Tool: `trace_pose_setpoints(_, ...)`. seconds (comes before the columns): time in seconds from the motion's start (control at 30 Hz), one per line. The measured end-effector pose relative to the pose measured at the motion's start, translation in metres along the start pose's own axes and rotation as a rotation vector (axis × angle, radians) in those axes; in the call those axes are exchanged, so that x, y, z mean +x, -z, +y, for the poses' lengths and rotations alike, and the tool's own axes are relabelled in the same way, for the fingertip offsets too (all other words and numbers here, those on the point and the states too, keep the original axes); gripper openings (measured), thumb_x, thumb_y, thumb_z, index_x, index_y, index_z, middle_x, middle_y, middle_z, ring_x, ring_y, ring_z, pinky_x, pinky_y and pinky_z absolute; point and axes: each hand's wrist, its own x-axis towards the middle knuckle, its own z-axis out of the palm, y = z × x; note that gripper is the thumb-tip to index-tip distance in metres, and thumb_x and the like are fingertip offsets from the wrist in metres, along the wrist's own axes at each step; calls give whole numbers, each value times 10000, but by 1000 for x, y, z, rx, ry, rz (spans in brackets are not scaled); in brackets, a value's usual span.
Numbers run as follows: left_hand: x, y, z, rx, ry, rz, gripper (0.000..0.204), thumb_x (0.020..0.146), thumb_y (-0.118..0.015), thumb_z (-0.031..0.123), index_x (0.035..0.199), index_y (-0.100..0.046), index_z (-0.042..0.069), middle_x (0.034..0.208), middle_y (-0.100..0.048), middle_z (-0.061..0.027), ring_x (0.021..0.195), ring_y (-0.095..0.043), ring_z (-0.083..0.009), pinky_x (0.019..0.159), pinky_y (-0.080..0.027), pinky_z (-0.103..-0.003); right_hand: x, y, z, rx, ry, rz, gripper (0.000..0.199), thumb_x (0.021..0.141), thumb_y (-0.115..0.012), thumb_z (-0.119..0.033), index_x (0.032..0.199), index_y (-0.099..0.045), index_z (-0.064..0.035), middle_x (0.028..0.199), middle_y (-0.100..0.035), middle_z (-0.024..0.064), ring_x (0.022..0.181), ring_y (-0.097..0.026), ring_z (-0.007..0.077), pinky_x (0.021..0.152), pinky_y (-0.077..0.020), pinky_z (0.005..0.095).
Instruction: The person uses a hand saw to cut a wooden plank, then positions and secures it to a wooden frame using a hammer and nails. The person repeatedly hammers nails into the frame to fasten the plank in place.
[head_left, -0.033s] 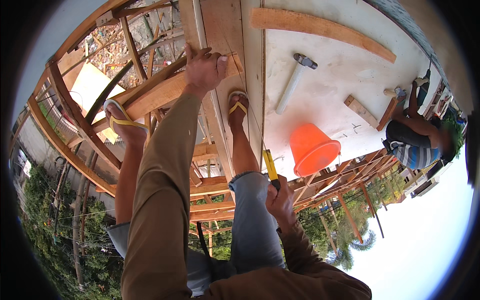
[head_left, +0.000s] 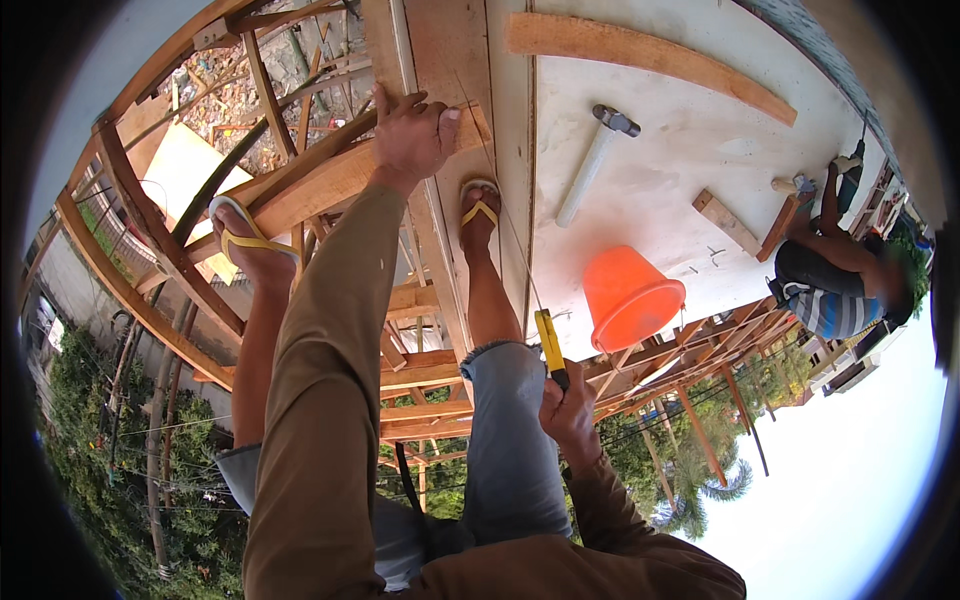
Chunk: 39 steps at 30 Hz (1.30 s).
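My right hand (head_left: 570, 405) is closed around the yellow-and-black handle of a hand saw (head_left: 550, 342). Its thin blade, seen nearly edge-on, runs up and to the left to the end of a wooden plank (head_left: 330, 180). My left hand (head_left: 415, 140) lies on that plank near the blade, fingers spread and thumb apart, pressing down from above. The plank reaches leftward across the timber frame. My right foot (head_left: 480, 205), in a yellow-strapped flip-flop, stands on a board beside the blade; my left foot (head_left: 255, 250) is on the plank's left part.
A hammer (head_left: 592, 165), an orange bucket (head_left: 630, 300), a long plank (head_left: 650, 62) and short wood pieces (head_left: 727, 222) lie on the pale panel at right. Farther right a person (head_left: 830, 260) crouches with a power tool. Open timber framing (head_left: 150, 220) drops away at left.
My right hand and the saw handle have moved slightly right and back toward me. The saw blade's line has shifted a little; my left hand stays on the plank.
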Motion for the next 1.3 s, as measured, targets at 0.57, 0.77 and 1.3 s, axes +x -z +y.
trace_pose_setpoints(0.57, 5, -4, -3, 40, -19, 36, 520, 1058, -388, 443, 940, -751, 89, 943, -750, -169, 1127, -668, -308, 1163, -186, -708, 72, -33, 1, -155, 109, 43, 170, 1033, -550, -171, 1043, -521, -3, 709, -622, 230, 633, -622, 466, 502, -454, 490)
trace_pose_setpoints(0.77, 3, -9, -3, 15, -40, 43, 529, 1059, -375, 447, 926, -743, 91, 919, -749, -161, 1113, -672, -319, 1150, -189, -728, -43, 30, -32, -79, -46, 19, 302, 1047, -537, -287, 1131, -565, 2, 750, -670, 186, 707, -699, 398, 596, -556, 427)
trace_pose_setpoints(1.3, 5, -5, -2, 20, 19, -35, 531, 1060, -366, 460, 940, -735, 97, 958, -749, -164, 1142, -656, -321, 1163, -168, -721, 10, 1, -17, -109, 34, 5, 225, 1038, -532, -177, 1118, -544, 32, 686, -603, 181, 588, -644, 347, 519, -487, 410)
